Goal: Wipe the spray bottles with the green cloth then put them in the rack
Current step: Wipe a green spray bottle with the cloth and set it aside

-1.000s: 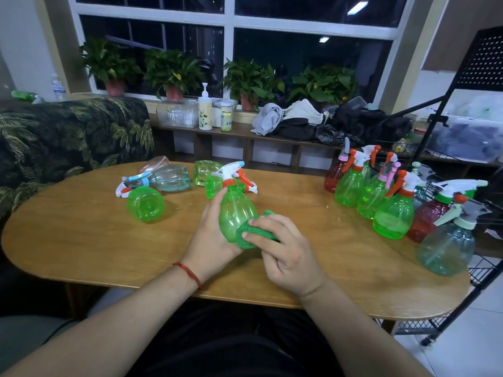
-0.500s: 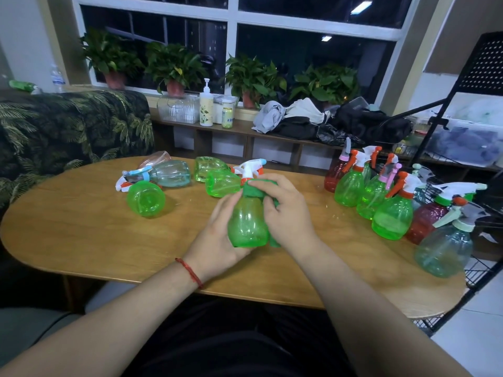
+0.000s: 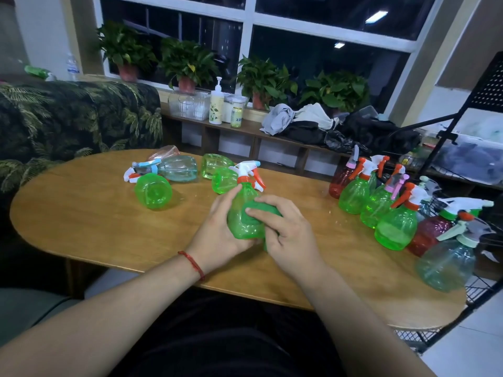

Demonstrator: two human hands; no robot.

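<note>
Green spray bottle (image 3: pixel 243 213) in left hand (image 3: pixel 217 229), green cloth (image 3: pixel 260 210) under right hand (image 3: pixel 288 235)

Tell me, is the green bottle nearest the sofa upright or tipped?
Tipped: the green bottle lies on its side on the table, base toward camera.

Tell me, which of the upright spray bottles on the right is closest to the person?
The pale bluish bottle with the light green sprayer, at the near end of the group. The other upright bottles are bright green or red.

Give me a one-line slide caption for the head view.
Left hand holds a green spray bottle at the wooden table while the right hand presses the green cloth against it.
</note>
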